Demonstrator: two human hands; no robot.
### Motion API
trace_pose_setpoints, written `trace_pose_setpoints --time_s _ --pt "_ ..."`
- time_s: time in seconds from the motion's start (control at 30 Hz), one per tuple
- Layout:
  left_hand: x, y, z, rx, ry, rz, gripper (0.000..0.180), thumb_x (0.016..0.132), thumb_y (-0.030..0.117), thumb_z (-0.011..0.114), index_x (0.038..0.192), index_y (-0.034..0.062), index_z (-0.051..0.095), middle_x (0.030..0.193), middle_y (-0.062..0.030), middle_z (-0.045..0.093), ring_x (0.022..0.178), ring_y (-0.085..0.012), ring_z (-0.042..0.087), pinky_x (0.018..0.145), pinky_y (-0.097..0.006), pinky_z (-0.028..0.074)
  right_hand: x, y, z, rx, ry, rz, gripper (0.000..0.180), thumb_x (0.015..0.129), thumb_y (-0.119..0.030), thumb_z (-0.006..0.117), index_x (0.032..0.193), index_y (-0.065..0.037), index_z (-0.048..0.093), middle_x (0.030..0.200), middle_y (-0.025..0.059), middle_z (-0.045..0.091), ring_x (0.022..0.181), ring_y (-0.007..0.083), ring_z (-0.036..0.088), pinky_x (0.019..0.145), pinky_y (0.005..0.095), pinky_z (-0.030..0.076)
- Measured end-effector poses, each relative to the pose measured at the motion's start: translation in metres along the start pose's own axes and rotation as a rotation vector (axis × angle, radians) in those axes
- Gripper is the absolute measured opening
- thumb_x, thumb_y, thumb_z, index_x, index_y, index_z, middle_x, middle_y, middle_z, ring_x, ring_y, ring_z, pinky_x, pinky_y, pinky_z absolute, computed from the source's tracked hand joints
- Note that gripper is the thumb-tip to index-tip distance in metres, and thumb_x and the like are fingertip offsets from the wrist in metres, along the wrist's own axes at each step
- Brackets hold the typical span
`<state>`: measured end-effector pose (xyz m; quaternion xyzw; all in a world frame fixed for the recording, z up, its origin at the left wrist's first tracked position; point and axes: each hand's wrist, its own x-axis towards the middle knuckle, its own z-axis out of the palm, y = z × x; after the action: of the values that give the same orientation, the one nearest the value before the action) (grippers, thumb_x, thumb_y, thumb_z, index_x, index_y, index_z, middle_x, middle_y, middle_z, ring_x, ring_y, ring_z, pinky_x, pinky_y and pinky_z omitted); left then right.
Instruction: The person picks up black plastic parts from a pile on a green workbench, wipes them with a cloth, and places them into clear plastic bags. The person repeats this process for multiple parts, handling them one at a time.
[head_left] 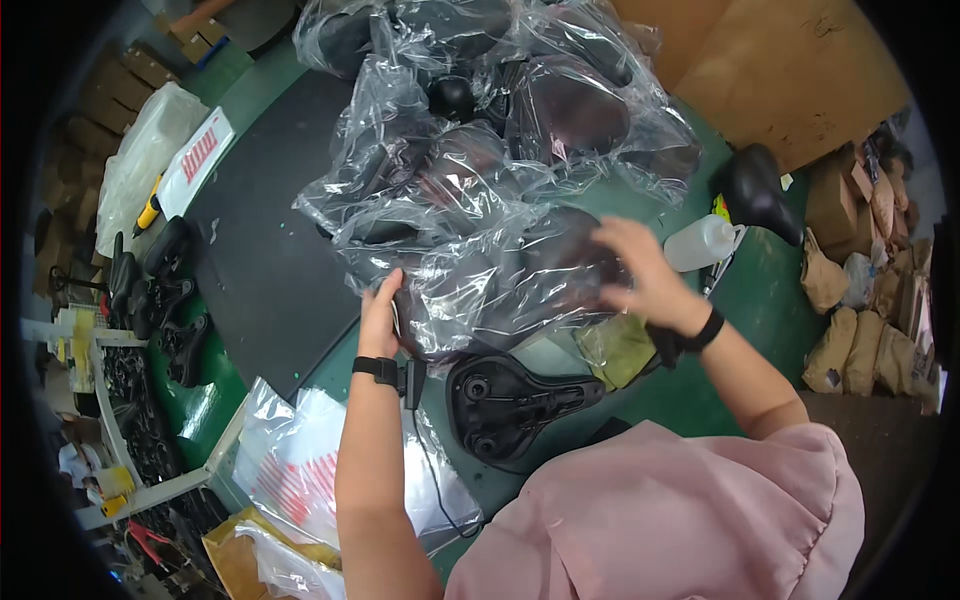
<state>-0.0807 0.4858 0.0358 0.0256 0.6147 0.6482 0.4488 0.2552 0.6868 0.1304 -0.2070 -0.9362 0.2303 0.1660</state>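
Observation:
A bicycle saddle in a clear plastic bag lies in front of me, at the near side of a heap of bagged saddles. My left hand grips its left edge, the thumb on top and the other fingers partly hidden. At the bag's right end, my right hand is open, with its fingers spread against or just beside the plastic; contact is hard to tell. Closer to me, an unbagged black saddle rests with its underside up. Beside it sits a yellow-green cloth or pad.
A black mat covers the table's left part. Flat clear bags lie near my left forearm. To the right are a white squeeze bottle and another black saddle. Cardboard stands far right; a yellow-handled cutter lies far left.

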Motion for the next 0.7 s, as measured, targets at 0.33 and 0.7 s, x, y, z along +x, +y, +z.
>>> trace_pose_setpoints --time_s 0.33,0.7 --pt "0.028 0.054 -0.003 -0.113 0.032 0.273 0.038 0.086 0.012 0.067 0.116 -0.0002 0.048 0.103 -0.0102 0.062 0.086 -0.0205 0.064 0.076 -0.035 0.055 0.086 -0.029 0.1 -0.063 -0.305 -0.315 0.064 0.058 -0.008 0.073 0.115 0.002 0.046 0.107 0.0175 0.054 0.11 0.0351 0.048 0.098 0.0456 0.038" --pt "0.167 0.14 -0.049 -0.145 0.007 0.25 0.049 0.083 0.018 0.072 0.113 -0.0085 0.044 0.103 -0.0199 0.061 0.086 -0.0286 0.066 0.074 -0.042 0.057 0.284 -0.045 0.138 0.114 -0.052 0.056 0.057 0.059 -0.016 0.076 0.103 0.005 0.047 0.094 0.0265 0.06 0.095 0.0423 0.057 0.082 0.0452 0.047"
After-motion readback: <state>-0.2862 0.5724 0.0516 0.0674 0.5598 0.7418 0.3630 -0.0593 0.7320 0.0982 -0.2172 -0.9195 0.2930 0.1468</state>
